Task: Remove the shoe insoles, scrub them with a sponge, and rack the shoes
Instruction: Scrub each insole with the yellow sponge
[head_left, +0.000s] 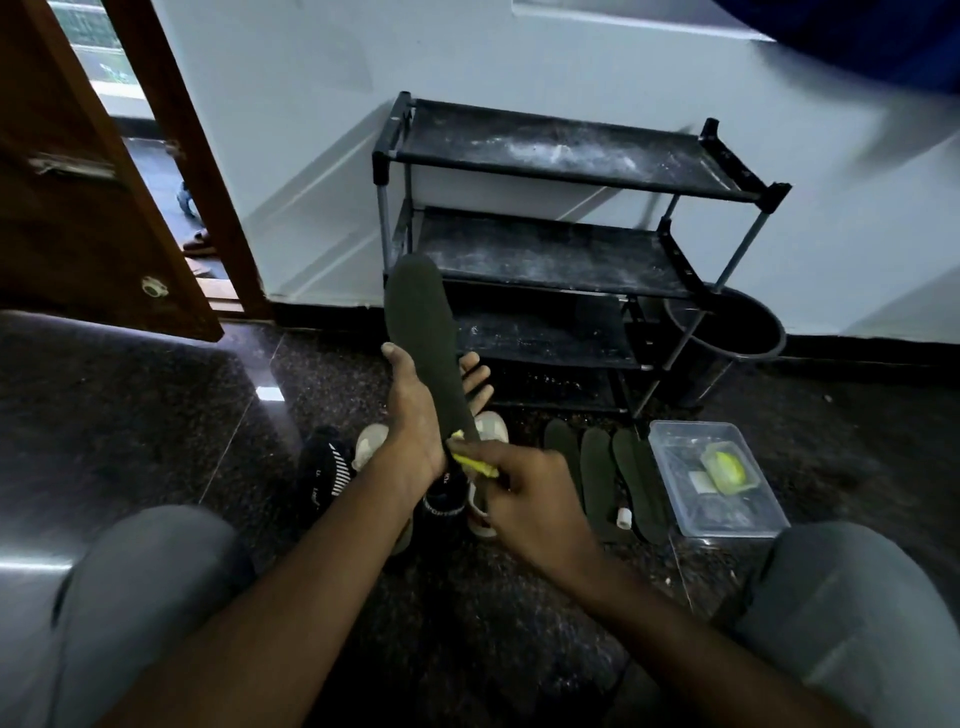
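1. Head view, left hand: it grasps a dark insole near the lower half, with the thumb on the near face and the fingers showing from behind the far edge. The insole stands nearly upright, its rounded toe end above the hand.
2. Head view, right hand: its curled fingers pinch a yellow sponge. The sponge touches the heel end of the held insole, just below the left hand.
3. Beneath both hands: several shoes lie close together on the dark polished floor. A black shoe with white stripes lies left of the left wrist, and a white shoe lies just beyond the right hand.
4. Right of the right hand: three more dark insoles lie side by side on the floor, with a small white cap at their near ends.
5. Further right: a clear plastic box rests on the floor and holds a yellow-green object; what that object is cannot be told.
6. Beyond the hands: a black shoe rack stands against the wall, its shelves dusty and bare. A dark round tub stands behind the rack's right end.
7. Far left of the left hand: a brown wooden door stands ajar.
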